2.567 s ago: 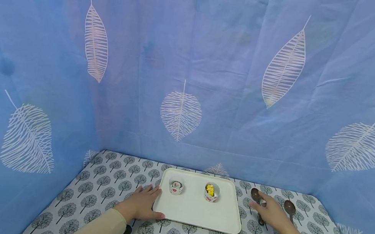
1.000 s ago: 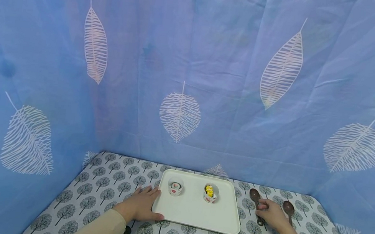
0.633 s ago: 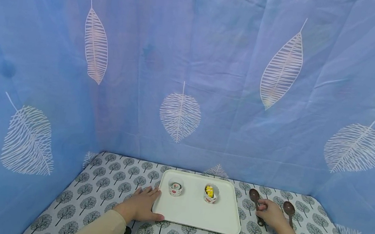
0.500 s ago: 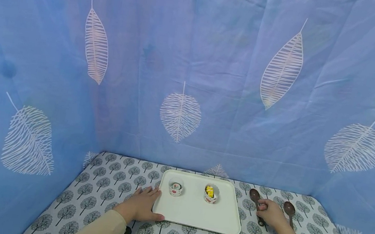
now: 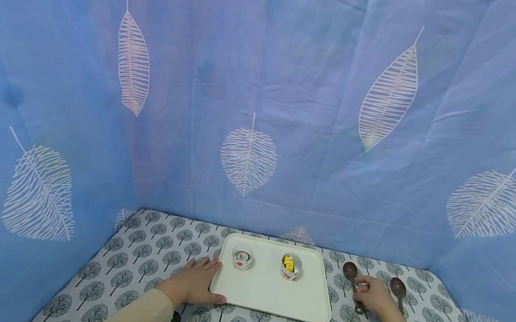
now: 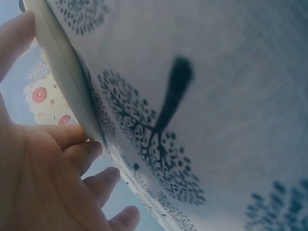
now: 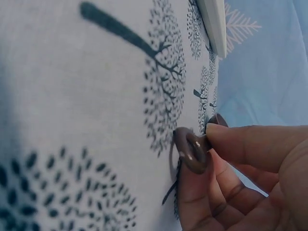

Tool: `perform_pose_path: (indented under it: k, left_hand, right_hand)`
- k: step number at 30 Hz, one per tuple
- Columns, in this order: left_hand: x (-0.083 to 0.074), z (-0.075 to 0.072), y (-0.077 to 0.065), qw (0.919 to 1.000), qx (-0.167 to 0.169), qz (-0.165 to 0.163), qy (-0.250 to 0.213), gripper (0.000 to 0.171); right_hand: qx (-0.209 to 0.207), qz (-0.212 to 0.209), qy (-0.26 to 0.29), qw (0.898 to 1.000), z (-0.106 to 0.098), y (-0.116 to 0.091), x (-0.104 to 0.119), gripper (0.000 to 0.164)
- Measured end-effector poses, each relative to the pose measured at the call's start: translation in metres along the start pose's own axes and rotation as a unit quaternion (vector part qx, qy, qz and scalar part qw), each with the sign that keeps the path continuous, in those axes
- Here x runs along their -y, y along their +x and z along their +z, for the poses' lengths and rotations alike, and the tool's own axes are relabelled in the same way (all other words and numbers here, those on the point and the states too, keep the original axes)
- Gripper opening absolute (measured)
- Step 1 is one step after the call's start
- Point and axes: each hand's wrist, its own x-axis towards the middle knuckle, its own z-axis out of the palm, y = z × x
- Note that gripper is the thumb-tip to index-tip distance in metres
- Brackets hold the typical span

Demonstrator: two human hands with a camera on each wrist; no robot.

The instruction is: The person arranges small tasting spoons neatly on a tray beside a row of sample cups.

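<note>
A cream rectangular tray [image 5: 271, 296] lies on the cloth. My left hand [image 5: 198, 281] rests at its left edge, fingers spread and thumb near the front corner; in the left wrist view the fingers touch the tray's rim [image 6: 67, 82]. My right hand [image 5: 377, 298] pinches the handle of a brown spoon [image 5: 349, 270] to the right of the tray. The right wrist view shows the spoon's ring-shaped handle end [image 7: 192, 151] between thumb and fingers. On the tray stand two small patterned paper cups: the left cup [image 5: 241, 265] holds a sushi-like roll, the right cup [image 5: 289, 276] a yellow-topped piece.
A second brown spoon [image 5: 398, 287] lies just right of my right hand, its handle partly hidden. The tree-print tablecloth [image 5: 147, 249] spreads under everything. A blue leaf-print curtain [image 5: 306, 161] stands behind and at the sides.
My right hand, first over the spoon with fingers apart, has pinched its handle. Since half a second ago, hand and spoon have shifted slightly toward me. My left hand and the tray stay put.
</note>
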Motion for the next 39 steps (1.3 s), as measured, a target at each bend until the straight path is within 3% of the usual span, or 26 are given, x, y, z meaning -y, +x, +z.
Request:
perform_pose_path:
  k: [20,39]
  left_hand:
    - [0.002,0.002,0.001,0.9999,0.000,0.001,0.010,0.103]
    - [0.006,0.003,0.004,1.0000,0.008,-0.002,0.004,0.102]
  right_hand:
    - [-0.002,0.019,0.060,0.998,0.000,-0.006,-0.003,0.042]
    - [-0.005,0.023,0.059,0.998,-0.011,-0.010,0.005,0.045]
